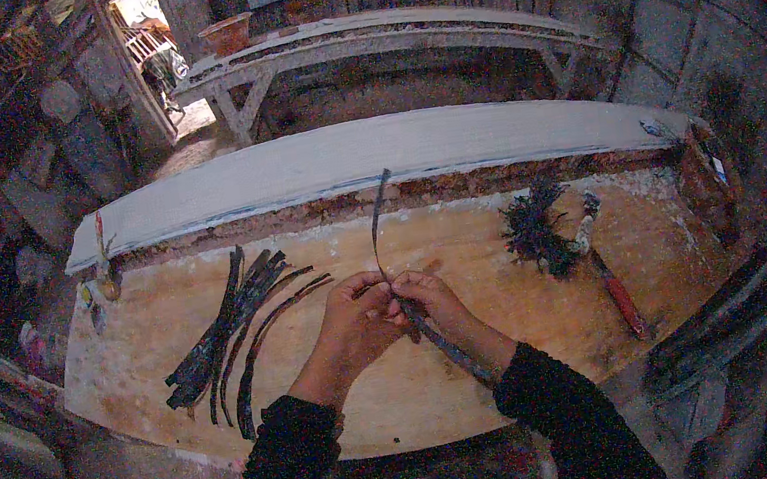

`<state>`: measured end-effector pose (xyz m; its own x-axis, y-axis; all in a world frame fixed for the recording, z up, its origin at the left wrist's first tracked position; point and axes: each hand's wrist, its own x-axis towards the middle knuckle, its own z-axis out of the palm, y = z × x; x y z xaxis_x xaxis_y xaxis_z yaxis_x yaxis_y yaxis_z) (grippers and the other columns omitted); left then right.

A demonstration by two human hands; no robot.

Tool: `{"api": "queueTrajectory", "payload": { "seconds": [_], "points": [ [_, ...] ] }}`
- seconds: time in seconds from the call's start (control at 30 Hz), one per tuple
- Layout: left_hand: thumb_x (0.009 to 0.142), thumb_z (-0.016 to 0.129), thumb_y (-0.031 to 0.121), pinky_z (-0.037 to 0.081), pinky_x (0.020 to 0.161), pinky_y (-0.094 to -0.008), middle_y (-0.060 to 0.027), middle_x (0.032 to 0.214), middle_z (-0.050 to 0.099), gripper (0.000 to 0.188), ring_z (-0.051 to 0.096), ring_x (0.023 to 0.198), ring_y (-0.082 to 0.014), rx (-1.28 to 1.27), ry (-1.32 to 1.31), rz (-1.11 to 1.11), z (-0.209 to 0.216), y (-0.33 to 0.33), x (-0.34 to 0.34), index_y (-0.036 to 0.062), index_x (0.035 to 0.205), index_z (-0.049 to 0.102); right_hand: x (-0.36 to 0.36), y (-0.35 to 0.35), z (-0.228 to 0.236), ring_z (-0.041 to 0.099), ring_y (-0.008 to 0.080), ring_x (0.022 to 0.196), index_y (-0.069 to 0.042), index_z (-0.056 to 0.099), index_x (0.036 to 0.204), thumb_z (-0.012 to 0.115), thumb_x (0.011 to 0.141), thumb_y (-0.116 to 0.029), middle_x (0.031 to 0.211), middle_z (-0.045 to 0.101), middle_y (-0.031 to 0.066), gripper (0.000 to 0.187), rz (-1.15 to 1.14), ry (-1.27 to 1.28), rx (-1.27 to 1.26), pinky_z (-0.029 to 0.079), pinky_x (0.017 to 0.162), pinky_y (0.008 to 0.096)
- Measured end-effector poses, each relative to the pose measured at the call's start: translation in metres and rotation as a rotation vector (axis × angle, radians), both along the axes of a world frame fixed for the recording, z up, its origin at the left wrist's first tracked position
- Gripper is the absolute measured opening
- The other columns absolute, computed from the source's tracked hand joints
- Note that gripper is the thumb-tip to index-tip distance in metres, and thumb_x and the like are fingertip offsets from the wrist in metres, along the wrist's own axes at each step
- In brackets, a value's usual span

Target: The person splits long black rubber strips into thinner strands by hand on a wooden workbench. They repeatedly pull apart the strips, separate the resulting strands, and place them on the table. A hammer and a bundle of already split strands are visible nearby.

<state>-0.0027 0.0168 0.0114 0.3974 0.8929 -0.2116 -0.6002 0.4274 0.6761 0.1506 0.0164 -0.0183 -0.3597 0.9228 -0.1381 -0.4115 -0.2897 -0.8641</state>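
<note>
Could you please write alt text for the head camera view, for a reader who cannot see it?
Both hands, left hand and right hand, pinch a long dark strip over a worn wooden workbench. A bundle of dark strips lies to the left, a red-handled tool to the right.

Bare tabletop (pixel 459 230) is lying open mid-frame between the dark strips (pixel 232 335) at left and bristly bundle (pixel 536 230) at right.

On the workbench (pixel 514 367), strips (pixel 233 339) lie left of the hands, a brush (pixel 597 261) right.
</note>
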Motion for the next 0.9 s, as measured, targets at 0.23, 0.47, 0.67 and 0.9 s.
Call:
{"api": "queueTrajectory", "payload": {
  "seconds": [0.23, 0.47, 0.67, 0.9],
  "points": [
    [0.086, 0.059, 0.012, 0.049, 0.059, -0.033, -0.0032, 0.074, 0.051, 0.011, 0.054, 0.068, -0.0163, 0.073, 0.009, -0.097, 0.01, -0.004, -0.001, 0.007, 0.093, 0.053, -0.002, -0.005, 0.01, 0.062, 0.012, 0.058, -0.009, 0.054, 0.094, 0.055, 0.094, -0.023, 0.075, 0.064, 0.0024, 0.014, -0.044, -0.008, -0.047, 0.049, 0.043, 0.0261],
    [0.084, 0.065, 0.009, 0.05, 0.062, -0.033, -0.005, 0.079, 0.057, 0.013, 0.055, 0.069, -0.0147, 0.118, 0.21, 0.032, 0.005, 0.0, 0.0, 0.0029, 0.091, 0.055, -0.01, -0.006, 0.007, 0.062, 0.0125, 0.075, -0.007, 0.053, 0.091, 0.065, 0.086, -0.007, 0.083, 0.06, 0.003, 0.013, -0.236, -0.096, 0.127, 0.053, 0.063, 0.0268],
    [0.09, 0.061, 0.013, 0.052, 0.064, -0.0374, -0.0073, 0.08, 0.059, 0.011, 0.057, 0.07, -0.018, 0.132, 0.183, 0.017, -0.005, 0.003, 0.002, 0.0018, 0.09, 0.057, -0.007, 0.003, -0.021, 0.062, 0.013, 0.074, -0.004, 0.056, 0.09, 0.067, 0.085, -0.005, 0.084, 0.061, 0.0036, 0.013, -0.235, -0.312, 0.345, 0.053, 0.065, 0.0272],
    [0.091, 0.057, 0.016, 0.053, 0.063, -0.0319, -0.0046, 0.086, 0.059, 0.012, 0.06, 0.077, -0.0172, 0.068, 0.062, -0.054, -0.006, 0.001, -0.004, 0.0041, 0.094, 0.056, -0.005, -0.003, 0.001, 0.064, 0.0143, 0.07, -0.002, 0.058, 0.091, 0.063, 0.09, -0.01, 0.083, 0.065, 0.0064, 0.01, -0.167, -0.355, 0.204, 0.055, 0.066, 0.0276]
  ]
}}
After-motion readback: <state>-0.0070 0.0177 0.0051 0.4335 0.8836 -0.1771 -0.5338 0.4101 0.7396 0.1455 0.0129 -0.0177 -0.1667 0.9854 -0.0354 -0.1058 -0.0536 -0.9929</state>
